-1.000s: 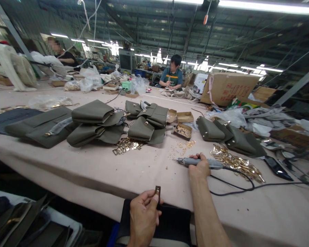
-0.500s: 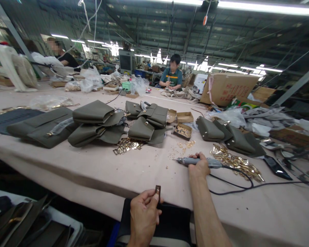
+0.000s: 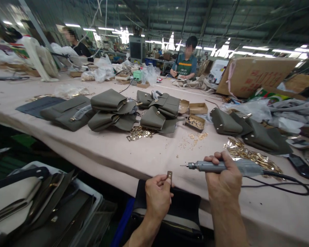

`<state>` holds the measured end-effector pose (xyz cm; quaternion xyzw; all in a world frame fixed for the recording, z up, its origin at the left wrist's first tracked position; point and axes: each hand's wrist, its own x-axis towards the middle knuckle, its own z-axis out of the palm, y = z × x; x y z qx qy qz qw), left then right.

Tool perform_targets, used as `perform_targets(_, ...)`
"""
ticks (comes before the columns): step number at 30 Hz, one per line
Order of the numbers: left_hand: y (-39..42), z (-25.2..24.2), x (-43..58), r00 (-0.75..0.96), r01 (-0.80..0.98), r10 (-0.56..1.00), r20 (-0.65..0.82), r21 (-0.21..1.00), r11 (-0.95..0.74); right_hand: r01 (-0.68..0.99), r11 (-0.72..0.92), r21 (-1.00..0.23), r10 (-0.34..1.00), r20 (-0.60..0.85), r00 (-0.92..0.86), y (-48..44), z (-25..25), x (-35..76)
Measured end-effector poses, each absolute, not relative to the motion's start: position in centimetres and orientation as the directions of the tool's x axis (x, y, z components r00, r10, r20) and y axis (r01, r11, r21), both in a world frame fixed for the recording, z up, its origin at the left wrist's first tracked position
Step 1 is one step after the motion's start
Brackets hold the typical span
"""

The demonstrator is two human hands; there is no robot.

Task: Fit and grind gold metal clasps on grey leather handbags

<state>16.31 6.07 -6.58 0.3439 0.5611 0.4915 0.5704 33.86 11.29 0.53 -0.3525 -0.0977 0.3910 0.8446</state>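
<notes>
Between thumb and fingers, my left hand (image 3: 158, 195) pinches a small slotted metal plate (image 3: 169, 175), held upright above a dark bag (image 3: 187, 202) at the table's front edge. The bag's zipper shows below that wrist. My right hand (image 3: 223, 171) is wrapped round a grey electric screwdriver (image 3: 211, 166), its thin bit pointing left, with a black cord trailing right. Beyond the tool lies a heap of gold metal pieces (image 3: 252, 156). Tiny gold screws or similar bits (image 3: 198, 137) are scattered on the table near a small box (image 3: 195, 122) of more.
Olive bags (image 3: 108, 101) stand in stacks across the table (image 3: 113, 151), with others (image 3: 226, 121) at right. A crate (image 3: 98, 202) of bag pieces is at lower left. A phone-like black object (image 3: 302, 166) lies at right. Two people work beyond, near a fan (image 3: 41, 58) and carton (image 3: 254, 77).
My right hand has lifted the electric screwdriver off the table and brought it nearer. My left hand still pinches the metal plate. The view has shifted left and down.
</notes>
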Motion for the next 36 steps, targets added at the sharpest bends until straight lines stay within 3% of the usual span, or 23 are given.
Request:
perform_targets(7, 5.9, -6.6, 16.5, -0.137, -0.112, 0.953, -0.271, 0.960, 0.257, -0.374, 0.510, -0.775, 0.691, 0.111, 0.714, 8.2, 1.7, 29.1)
perform_targets(24, 5.4, -6.1, 16.1, -0.122, -0.073, 0.973, -0.194, 0.980, 0.186, -0.283, 0.549, -0.787, 0.693, 0.239, 0.681, 7.9, 1.5, 26.1)
perform_targets(31, 5.2, -6.2, 16.2, -0.101, -0.114, 0.978, -0.181, 0.979, 0.169, -0.137, 0.534, -0.834, 0.787, 0.431, 0.441, 6.9, 1.3, 25.8)
perform_targets(36, 5.2, -6.7, 16.2, -0.061, -0.148, 0.978, -0.200, 0.971, 0.189, -0.116, 0.508, -0.854, 0.854, 0.480, 0.200, 7.1, 0.5, 26.6)
